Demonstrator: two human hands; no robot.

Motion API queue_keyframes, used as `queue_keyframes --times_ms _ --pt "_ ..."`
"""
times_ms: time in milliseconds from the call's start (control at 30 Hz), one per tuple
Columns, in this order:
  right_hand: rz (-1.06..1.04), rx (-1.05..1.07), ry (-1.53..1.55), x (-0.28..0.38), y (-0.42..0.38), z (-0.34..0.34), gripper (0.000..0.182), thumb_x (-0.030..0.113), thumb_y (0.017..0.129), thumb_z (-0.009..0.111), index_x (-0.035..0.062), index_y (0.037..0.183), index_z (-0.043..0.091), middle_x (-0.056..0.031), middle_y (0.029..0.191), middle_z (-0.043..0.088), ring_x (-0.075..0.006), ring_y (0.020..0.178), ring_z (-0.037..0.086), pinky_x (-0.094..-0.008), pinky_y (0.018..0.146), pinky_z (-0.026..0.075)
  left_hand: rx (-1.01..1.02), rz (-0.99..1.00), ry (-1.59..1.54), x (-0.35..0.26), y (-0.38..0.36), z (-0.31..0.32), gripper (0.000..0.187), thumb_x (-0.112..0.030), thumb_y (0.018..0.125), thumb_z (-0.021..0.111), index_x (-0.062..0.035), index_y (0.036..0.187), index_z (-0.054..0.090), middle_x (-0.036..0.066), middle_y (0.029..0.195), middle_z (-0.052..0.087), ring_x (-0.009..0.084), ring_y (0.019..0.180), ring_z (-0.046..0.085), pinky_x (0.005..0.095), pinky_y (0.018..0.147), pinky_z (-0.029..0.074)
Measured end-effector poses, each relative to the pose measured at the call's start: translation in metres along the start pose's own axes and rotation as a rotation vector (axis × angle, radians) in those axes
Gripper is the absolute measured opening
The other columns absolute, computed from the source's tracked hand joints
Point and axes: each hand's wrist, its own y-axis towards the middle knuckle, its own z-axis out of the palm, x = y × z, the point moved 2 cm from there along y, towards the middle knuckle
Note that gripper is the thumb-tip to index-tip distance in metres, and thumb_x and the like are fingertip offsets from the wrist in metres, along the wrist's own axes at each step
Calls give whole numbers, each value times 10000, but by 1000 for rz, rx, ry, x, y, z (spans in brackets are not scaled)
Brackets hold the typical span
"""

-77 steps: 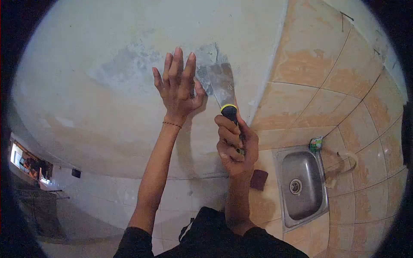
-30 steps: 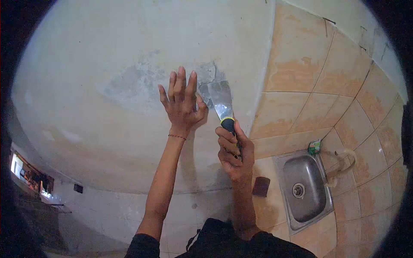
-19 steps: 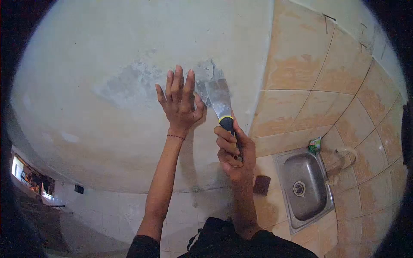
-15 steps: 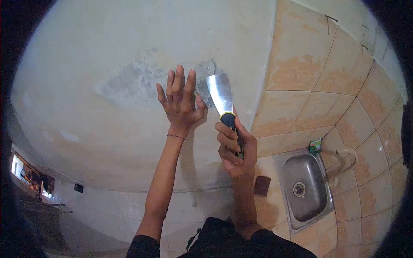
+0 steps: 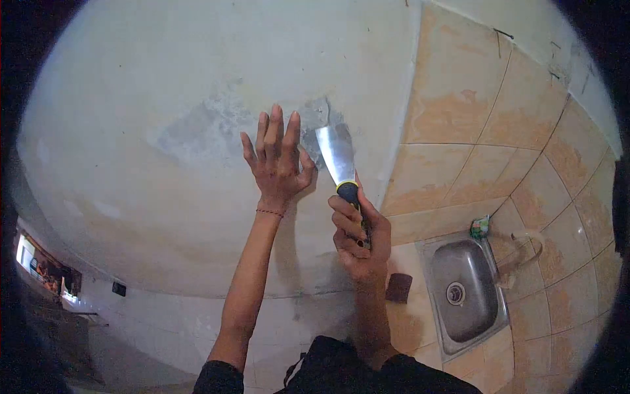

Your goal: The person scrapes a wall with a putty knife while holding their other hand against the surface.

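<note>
My right hand (image 5: 361,230) is wrapped round the dark handle of a putty knife (image 5: 336,156), its wide metal blade pointing up at the wall. The blade tip overlaps the right end of a grey bare patch (image 5: 197,128) in the pale painted wall (image 5: 216,52). A thin crack or loose edge (image 5: 327,108) shows just above the blade. Against the wall, left of the blade, my left hand (image 5: 277,164) lies flat with its fingers spread over the patch. It holds nothing, and a thin cord bracelet circles that wrist.
On the right a steel sink (image 5: 462,295) is set into a tiled counter, with a tap (image 5: 522,256) beside it. A green packet (image 5: 480,227) stands at the sink's back corner. A brown sandpaper-like square (image 5: 399,287) lies left of the sink. Orange tiles (image 5: 453,98) cover the adjoining wall.
The putty knife's blade has dropped slightly from the crack, so more of the crack shows above it. My left hand stays on the same spot. The whole view has shifted slightly.
</note>
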Motion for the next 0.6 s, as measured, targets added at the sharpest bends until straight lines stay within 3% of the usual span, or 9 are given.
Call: queue_keyframes --times_ms 600 --pt "44 -12 171 1 -1 14 246 205 1094 352 41 914 313 -42 816 337 -73 540 354 -162 264 305 6 1 8 -1 -1 1 631 -289 843 485 -171 1463 514 98 1548 435 266 1461 352 499 1245 44"
